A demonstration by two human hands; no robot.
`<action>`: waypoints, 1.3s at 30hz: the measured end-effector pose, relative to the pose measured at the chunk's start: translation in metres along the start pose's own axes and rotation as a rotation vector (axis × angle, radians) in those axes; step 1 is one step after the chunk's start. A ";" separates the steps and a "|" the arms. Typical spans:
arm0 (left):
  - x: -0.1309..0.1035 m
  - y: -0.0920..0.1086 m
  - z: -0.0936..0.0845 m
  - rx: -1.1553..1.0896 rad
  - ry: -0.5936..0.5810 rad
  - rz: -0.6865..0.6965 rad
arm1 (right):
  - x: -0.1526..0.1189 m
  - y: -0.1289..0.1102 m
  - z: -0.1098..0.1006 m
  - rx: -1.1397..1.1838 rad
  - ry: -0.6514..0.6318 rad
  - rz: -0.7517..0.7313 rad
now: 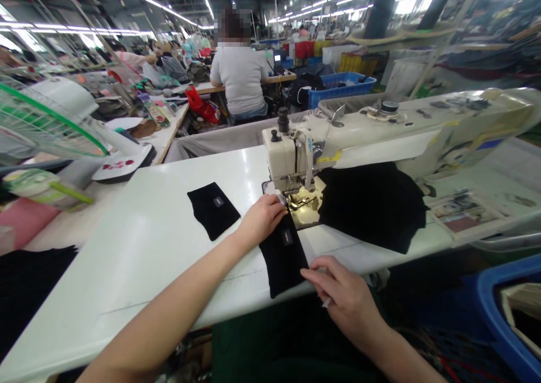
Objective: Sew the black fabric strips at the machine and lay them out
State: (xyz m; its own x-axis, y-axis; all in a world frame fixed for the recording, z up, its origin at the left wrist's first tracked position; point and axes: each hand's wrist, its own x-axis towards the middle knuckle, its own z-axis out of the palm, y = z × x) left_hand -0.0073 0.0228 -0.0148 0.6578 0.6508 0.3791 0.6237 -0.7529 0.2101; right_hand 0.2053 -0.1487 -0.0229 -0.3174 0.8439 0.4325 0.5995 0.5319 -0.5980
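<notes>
Black fabric [284,267], seemingly pinched by right hand [344,293]; left hand [262,217] atop.

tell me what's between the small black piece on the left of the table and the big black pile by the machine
The left hand, the labelled black piece it touches and the machine's needle area, in the head view

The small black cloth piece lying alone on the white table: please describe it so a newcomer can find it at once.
Find the cream sewing machine on the white table. Left of its needle end lies a black cloth piece with a small label. Unlike the similar labelled piece, it is touched by neither left hand nor right hand.
</notes>
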 end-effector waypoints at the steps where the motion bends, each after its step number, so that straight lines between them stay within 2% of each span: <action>1: 0.000 -0.002 0.001 -0.006 0.005 0.022 | 0.000 0.001 0.000 -0.039 0.002 -0.019; 6: 0.004 -0.011 0.006 -0.033 0.057 0.074 | 0.003 0.004 0.001 -0.112 -0.007 -0.065; 11: 0.006 -0.014 0.010 -0.064 0.110 0.105 | 0.004 0.007 0.005 -0.097 0.078 -0.096; 23: 0.008 -0.019 0.011 -0.118 0.147 0.117 | 0.005 0.005 0.007 -0.098 0.064 -0.048; 31: 0.003 -0.014 0.004 -0.155 0.099 0.112 | 0.007 0.005 0.007 -0.118 0.042 -0.032; 39: 0.006 -0.014 0.000 -0.085 0.056 0.102 | 0.013 0.004 0.004 -0.137 -0.056 0.030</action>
State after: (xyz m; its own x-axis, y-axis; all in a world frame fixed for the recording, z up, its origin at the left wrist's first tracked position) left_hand -0.0119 0.0369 -0.0156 0.6896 0.5660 0.4518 0.5156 -0.8218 0.2425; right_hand 0.2010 -0.1353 -0.0224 -0.3362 0.8640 0.3749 0.7029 0.4951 -0.5107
